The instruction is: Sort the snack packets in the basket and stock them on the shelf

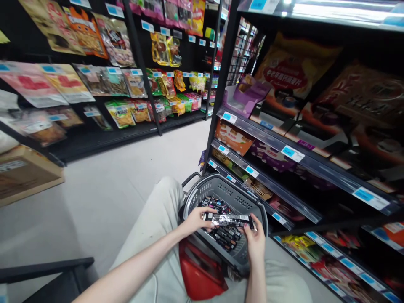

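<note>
Over a grey shopping basket [225,185], both of my hands hold the two ends of a long, slim black packet [229,220] with shiny silver and white print. My left hand [198,221] pinches its left end, and my right hand [255,235] grips its right end between thumb and fingers. The packet lies nearly level across the basket's opening. Beneath it, several similar slim dark packets [225,240] are heaped on the basket floor, partly hidden by my hands. What is printed on them is too small to read.
My knees flank the basket, and a red plastic piece [202,273] sits between them. To the right rises a shelf unit [268,134] with boxed and bagged goods. Bagged snacks hang on a black rack [104,136] ahead. A cardboard box [30,174] stands on the left.
</note>
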`<state>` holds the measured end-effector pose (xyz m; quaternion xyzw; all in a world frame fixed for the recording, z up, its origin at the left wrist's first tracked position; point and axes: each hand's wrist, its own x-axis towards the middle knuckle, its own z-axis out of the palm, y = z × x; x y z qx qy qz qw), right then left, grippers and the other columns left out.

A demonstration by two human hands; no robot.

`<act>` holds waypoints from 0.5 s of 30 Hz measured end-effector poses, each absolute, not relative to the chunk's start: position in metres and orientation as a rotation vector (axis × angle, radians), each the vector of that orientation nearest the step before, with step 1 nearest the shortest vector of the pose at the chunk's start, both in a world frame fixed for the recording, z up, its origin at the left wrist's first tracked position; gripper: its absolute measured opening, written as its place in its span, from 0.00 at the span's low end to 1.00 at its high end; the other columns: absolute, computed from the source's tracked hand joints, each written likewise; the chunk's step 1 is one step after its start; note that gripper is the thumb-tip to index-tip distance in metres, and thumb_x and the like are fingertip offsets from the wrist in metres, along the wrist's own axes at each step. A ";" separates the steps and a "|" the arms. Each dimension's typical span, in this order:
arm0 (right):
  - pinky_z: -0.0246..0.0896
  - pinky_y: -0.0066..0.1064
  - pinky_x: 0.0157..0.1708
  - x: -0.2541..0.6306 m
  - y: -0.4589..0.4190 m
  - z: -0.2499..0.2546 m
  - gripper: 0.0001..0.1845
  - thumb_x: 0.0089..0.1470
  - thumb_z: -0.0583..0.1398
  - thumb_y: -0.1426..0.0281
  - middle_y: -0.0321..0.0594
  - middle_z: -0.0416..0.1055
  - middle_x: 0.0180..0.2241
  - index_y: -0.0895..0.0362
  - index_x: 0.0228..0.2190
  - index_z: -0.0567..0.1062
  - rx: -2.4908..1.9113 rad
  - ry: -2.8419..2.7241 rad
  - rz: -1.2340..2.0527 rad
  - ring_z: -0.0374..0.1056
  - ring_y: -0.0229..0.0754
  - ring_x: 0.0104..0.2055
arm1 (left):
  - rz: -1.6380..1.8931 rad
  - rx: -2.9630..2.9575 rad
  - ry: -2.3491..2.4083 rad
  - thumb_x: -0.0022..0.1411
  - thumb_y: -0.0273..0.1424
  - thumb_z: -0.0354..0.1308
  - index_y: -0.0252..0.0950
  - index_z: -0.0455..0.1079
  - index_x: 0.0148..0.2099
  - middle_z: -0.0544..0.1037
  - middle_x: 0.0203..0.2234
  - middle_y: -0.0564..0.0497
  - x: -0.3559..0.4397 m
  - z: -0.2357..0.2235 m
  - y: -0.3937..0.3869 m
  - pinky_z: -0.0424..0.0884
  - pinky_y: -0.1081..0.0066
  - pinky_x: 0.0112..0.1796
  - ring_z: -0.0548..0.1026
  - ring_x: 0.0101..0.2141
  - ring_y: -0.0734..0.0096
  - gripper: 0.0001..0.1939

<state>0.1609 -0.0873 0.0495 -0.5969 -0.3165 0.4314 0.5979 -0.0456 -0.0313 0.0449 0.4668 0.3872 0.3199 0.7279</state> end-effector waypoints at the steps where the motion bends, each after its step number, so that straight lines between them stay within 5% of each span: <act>1: 0.65 0.35 0.32 0.162 -0.087 0.048 0.30 0.37 0.61 0.65 0.41 0.65 0.37 0.55 0.44 0.61 -1.373 -0.714 0.992 0.66 0.40 0.32 | 0.719 1.012 0.849 0.34 0.31 0.64 0.31 0.65 0.43 0.73 0.22 0.52 -0.046 0.046 -0.030 0.67 0.71 0.25 0.71 0.22 0.72 0.29; 15: 0.63 0.36 0.34 0.173 -0.091 0.036 0.25 0.37 0.62 0.67 0.36 0.67 0.33 0.54 0.40 0.63 -1.336 -0.669 1.164 0.67 0.40 0.32 | 0.722 1.326 0.980 0.46 0.38 0.56 0.30 0.69 0.40 0.76 0.25 0.48 -0.052 0.047 -0.034 0.67 0.71 0.30 0.73 0.26 0.67 0.20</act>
